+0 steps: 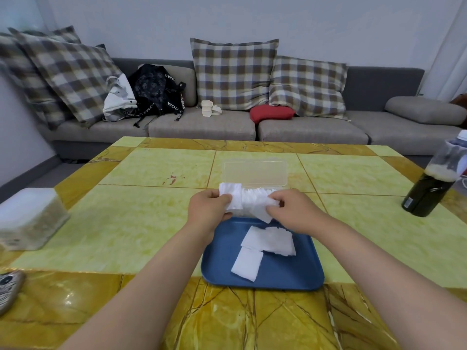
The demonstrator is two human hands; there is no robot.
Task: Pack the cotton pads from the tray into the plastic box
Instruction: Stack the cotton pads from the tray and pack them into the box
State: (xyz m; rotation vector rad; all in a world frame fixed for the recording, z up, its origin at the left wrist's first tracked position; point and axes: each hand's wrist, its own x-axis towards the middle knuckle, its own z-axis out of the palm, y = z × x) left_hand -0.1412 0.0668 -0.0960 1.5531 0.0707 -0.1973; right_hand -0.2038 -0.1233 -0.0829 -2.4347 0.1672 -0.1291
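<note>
At my far left a white-lidded container [30, 215] sits on the yellow tiled table [151, 223]. Behind it, on the sofa [202, 125], a black backpack [156, 89] has white lettering on its straps, but I can make out only fragments and no whole word. My left hand [209, 210] curls its fingers round a small stack of cotton pads [231, 195] at the left end of the clear plastic box [255, 173]. The box's lid stands open, and a row of pads [255, 197] is packed inside. My right hand [295, 210] pinches a single pad [262, 214] at the box's near edge. Just below, the blue tray [290, 271] holds several loose pads [267, 241]. Far right stands a dark bottle [429, 190], its label too small to read.
</note>
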